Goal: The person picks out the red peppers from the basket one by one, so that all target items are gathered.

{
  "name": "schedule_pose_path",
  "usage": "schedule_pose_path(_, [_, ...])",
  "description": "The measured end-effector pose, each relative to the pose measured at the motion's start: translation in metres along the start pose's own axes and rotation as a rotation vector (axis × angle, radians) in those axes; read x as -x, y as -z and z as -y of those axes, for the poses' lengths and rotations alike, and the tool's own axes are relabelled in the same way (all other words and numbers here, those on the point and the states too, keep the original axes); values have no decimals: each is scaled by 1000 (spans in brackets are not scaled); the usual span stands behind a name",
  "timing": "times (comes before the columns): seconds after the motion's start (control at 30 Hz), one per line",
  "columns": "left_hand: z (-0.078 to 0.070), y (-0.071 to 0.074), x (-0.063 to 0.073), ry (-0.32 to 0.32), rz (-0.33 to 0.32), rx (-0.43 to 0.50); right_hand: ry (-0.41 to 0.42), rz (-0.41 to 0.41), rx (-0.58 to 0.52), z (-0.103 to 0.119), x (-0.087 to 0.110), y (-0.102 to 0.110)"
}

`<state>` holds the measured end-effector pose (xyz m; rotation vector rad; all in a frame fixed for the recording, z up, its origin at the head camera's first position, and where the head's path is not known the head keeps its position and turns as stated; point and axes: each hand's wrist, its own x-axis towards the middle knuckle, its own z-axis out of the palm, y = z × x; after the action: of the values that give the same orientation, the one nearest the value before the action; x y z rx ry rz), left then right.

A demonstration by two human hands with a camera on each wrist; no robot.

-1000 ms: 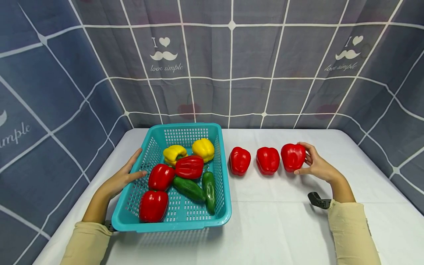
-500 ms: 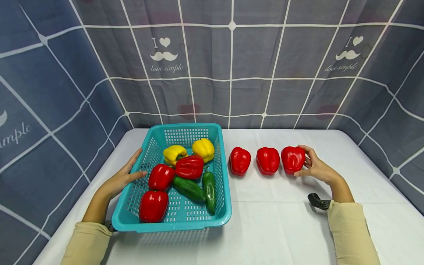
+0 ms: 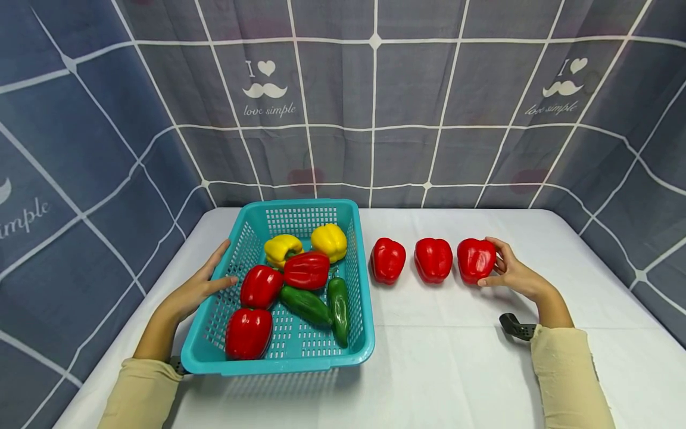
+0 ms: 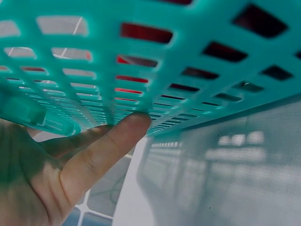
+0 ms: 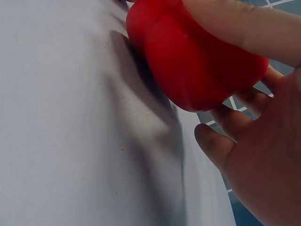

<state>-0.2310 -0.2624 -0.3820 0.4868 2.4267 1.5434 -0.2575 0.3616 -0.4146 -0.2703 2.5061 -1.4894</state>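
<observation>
My right hand holds a red bell pepper at the right end of a row of red peppers. In the right wrist view the thumb lies over this red bell pepper, with fingers on its far side; its shadow falls on the white cloth. My left hand rests at the left side of a teal basket, thumb and fingers spread and fairly straight. The left wrist view shows the thumb against the basket's mesh wall.
Two more red peppers, one nearer the basket and another, lie on the white cloth. Inside the basket are yellow peppers, red peppers and long green peppers. A grey checked curtain surrounds the table.
My right hand has moved the red bell pepper slightly toward me, then a little to the right. The left hand and the basket have stayed in place.
</observation>
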Motion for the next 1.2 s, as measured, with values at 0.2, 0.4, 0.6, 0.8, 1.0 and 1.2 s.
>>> schedule_pose_path(0.2, [0,0,0,2,-1,3,7,3,-7,-1,-1,-1])
schedule_pose_path(0.4, [0,0,-1,2,0,-2,20,2,-9,-2,1,0])
schedule_pose_path(0.6, [1,0,0,3,2,4,26,11,-1,-2,2,0])
schedule_pose_path(0.8, [2,0,1,2,2,12,15,26,4,-1,3,1])
schedule_pose_path(1.0, [2,0,1,-3,5,17,14,41,13,-2,2,2])
schedule_pose_path(1.2, [2,0,0,-10,6,17,12,51,0,-4,1,2])
